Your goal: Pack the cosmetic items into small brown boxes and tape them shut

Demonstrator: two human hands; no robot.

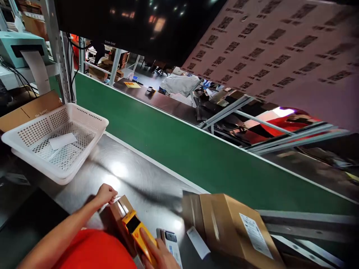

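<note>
My right hand [161, 256] is wrapped round a yellow tape dispenser [143, 239] with a dark panel near its head. The dispenser's head rests at the top of a small brown cardboard box [126, 203], which stands close against my red shirt. A shiny strip of clear tape [121, 209] crosses the box's top. At the far left edge of the box, my left hand [106, 194] is closed, its fingertips pinching the clear tape's end. To the right of my right hand lies a white handheld device [171, 243] with a dark window, partly hidden by the fingers.
A larger cardboard box [221, 224] with a white label lies at right, a paper slip [198, 242] beside it. A white perforated basket [63, 177] sits left on the metal table [140, 179]. Beyond runs a green conveyor belt [157, 138]. A monitor [134, 30] hangs overhead.
</note>
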